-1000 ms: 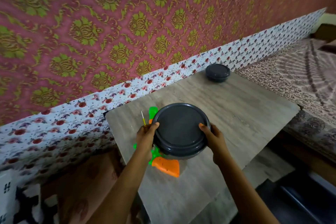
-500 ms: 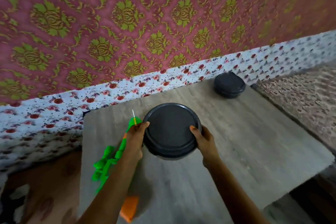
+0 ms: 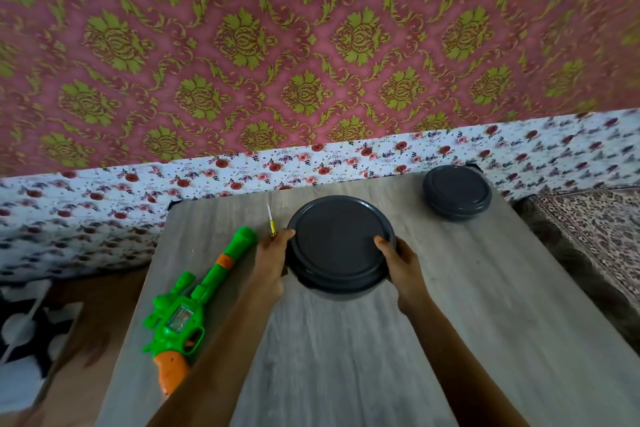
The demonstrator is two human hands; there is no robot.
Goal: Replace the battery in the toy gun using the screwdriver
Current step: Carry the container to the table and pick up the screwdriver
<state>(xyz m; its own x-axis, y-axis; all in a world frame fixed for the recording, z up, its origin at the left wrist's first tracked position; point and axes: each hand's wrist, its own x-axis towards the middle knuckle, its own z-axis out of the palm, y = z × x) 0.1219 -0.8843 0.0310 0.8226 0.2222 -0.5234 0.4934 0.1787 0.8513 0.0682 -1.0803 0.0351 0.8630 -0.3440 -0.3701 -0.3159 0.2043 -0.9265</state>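
Both bare arms reached up from the bottom of the frame toward the middle. The left hand and the right hand gripped the two sides of a round dark box (each thumb lay on its top edge).

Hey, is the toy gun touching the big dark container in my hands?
Apart. The head view shows the toy gun lying left of the big dark container, with the left hand between them.

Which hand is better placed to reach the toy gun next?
Left, likely. The toy gun lies on the table just beside the left hand; the right hand grips the far side of the container.
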